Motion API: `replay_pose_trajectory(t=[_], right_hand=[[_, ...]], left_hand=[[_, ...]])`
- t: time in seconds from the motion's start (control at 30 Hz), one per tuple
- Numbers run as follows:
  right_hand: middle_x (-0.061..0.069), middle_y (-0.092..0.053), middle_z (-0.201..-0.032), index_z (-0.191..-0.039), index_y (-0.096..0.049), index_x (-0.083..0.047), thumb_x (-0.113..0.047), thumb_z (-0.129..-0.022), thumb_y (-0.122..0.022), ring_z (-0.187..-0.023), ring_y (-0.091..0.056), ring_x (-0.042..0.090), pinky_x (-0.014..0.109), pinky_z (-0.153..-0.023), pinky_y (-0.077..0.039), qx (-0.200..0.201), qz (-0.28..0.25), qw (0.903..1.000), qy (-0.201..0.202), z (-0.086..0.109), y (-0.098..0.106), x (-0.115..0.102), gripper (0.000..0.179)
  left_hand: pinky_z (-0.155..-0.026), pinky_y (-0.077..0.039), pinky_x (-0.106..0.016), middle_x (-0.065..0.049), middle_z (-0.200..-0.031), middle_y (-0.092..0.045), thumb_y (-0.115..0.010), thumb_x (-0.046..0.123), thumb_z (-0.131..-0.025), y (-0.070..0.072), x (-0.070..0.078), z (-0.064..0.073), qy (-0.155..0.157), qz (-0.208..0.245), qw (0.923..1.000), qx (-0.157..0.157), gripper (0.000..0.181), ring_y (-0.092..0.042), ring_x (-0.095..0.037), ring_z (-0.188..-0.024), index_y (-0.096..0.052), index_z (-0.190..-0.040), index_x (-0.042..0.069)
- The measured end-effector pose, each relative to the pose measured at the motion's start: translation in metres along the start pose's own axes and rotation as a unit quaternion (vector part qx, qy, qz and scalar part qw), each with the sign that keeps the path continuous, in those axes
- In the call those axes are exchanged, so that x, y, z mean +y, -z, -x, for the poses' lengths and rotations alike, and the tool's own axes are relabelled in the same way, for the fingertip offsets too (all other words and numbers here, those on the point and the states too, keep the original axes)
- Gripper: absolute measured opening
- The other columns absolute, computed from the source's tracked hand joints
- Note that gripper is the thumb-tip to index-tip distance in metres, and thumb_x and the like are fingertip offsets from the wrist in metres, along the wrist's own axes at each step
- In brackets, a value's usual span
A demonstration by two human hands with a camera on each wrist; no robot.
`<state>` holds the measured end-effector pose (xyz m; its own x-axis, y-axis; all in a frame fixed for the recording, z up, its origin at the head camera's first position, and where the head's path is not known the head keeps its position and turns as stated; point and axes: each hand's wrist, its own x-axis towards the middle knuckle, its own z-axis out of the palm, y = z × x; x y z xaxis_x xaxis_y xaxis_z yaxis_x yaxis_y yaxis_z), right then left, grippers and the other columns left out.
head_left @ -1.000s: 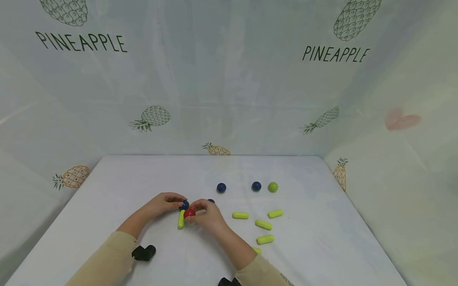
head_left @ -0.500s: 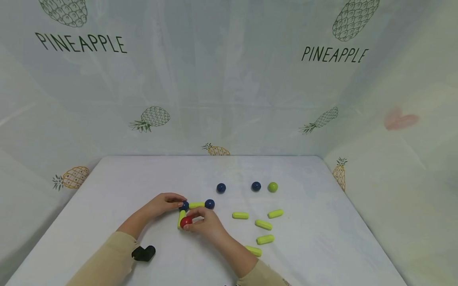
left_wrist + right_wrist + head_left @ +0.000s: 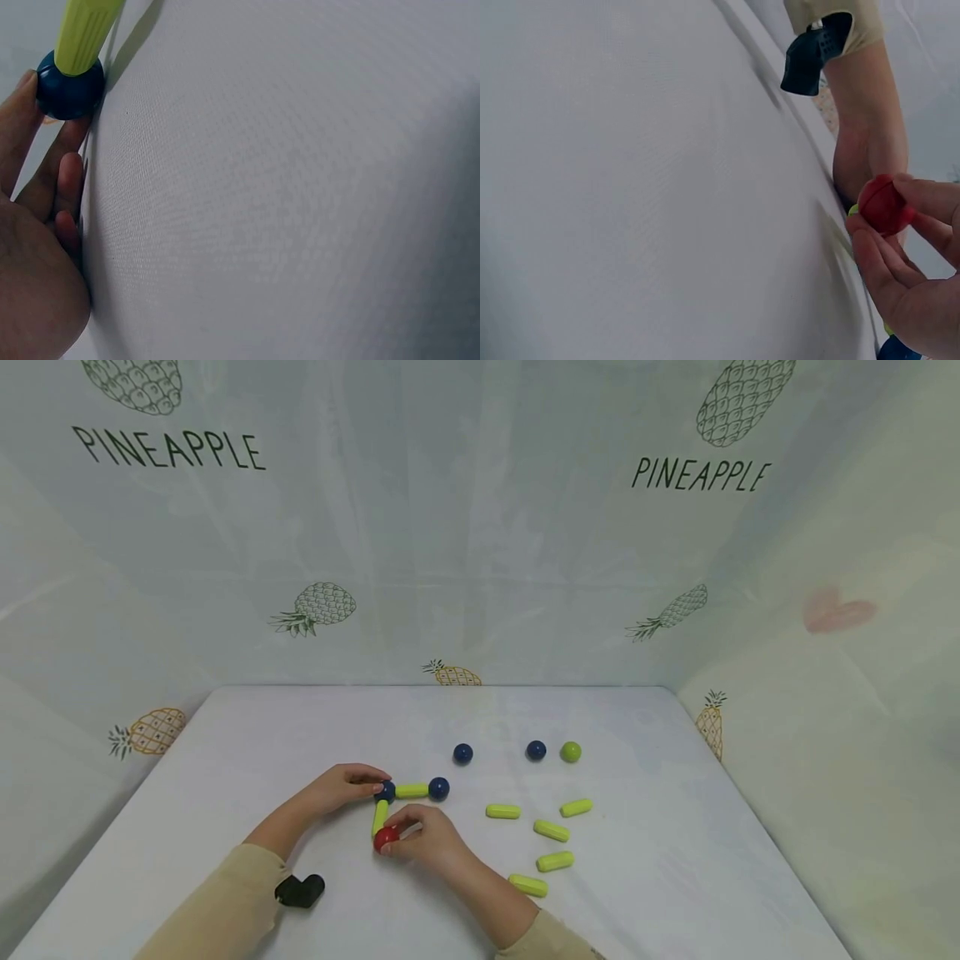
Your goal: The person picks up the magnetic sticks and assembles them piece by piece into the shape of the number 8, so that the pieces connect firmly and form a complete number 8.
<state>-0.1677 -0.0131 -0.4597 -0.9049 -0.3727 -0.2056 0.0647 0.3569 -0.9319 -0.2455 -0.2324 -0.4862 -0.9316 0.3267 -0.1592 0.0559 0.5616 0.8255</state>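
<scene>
In the head view my left hand (image 3: 337,789) pinches a blue ball (image 3: 387,792) at the corner of an L-shaped piece. From that ball one yellow-green rod (image 3: 412,791) runs right to a second blue ball (image 3: 438,789); another rod (image 3: 379,815) points toward me. My right hand (image 3: 435,843) pinches a red ball (image 3: 385,839) between thumb and fingers, right at the near end of this second rod. The left wrist view shows a ribbed rod (image 3: 84,37) on the held blue ball (image 3: 71,94). Fingers partly cover the red ball (image 3: 885,204) in the right wrist view.
Farther back on the white table (image 3: 675,860) sit a blue ball (image 3: 462,754), another blue ball (image 3: 536,751) and a green ball (image 3: 571,752). Several loose yellow-green rods, one being a rod (image 3: 555,861), lie right of my right hand. A pineapple-print curtain (image 3: 480,527) hangs behind.
My right hand has carried the red ball toward me, along the rod to its near end. The rod and blue ball on the right have come into full view. My left hand stays put.
</scene>
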Motion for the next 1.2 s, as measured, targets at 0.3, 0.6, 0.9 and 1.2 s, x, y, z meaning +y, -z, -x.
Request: replay_pose_trajectory(t=[0.3,0.6,0.9,1.2], right_hand=[[-0.005,-0.06,-0.086,-0.099,-0.072,-0.013,-0.009,-0.079,-0.082,-0.073,-0.055,0.012,0.025,-0.062,-0.051,0.0,0.01,0.9998,0.015,0.0,-0.006,0.003,0.022],[-0.007,-0.06,-0.083,-0.096,-0.07,-0.014,-0.011,-0.078,-0.083,-0.071,-0.054,0.011,0.023,-0.06,-0.049,0.01,0.006,0.9998,0.017,-0.005,-0.015,0.009,0.022],[-0.007,-0.06,-0.08,-0.092,-0.066,-0.014,-0.013,-0.076,-0.084,-0.073,-0.053,0.009,0.024,-0.063,-0.046,0.023,0.016,0.9992,0.027,-0.006,-0.019,0.009,0.024],[-0.007,-0.059,-0.078,-0.09,-0.065,-0.014,-0.011,-0.074,-0.086,-0.072,-0.052,0.007,0.024,-0.064,-0.044,0.029,0.031,0.998,0.047,-0.005,-0.021,0.007,0.027]], left_hand=[[-0.102,-0.035,-0.06,-0.011,-0.119,-0.065,-0.067,0.028,-0.094,0.0,-0.001,-0.001,0.001,-0.008,1.0,0.002,0.032,-0.053,-0.034,-0.119,-0.069,-0.119,0.008],[-0.101,-0.035,-0.061,-0.011,-0.119,-0.065,-0.066,0.029,-0.094,0.001,-0.001,-0.002,-0.002,-0.008,1.0,0.0,0.033,-0.054,-0.034,-0.117,-0.069,-0.119,0.008],[-0.102,-0.035,-0.06,-0.011,-0.118,-0.066,-0.066,0.028,-0.094,0.0,-0.003,-0.003,-0.005,-0.01,0.9999,0.002,0.032,-0.054,-0.033,-0.117,-0.069,-0.119,0.008],[-0.103,-0.035,-0.059,-0.012,-0.122,-0.064,-0.065,0.027,-0.095,0.001,-0.004,-0.003,-0.014,-0.001,0.9999,-0.001,0.032,-0.053,-0.034,-0.119,-0.068,-0.12,0.007]])
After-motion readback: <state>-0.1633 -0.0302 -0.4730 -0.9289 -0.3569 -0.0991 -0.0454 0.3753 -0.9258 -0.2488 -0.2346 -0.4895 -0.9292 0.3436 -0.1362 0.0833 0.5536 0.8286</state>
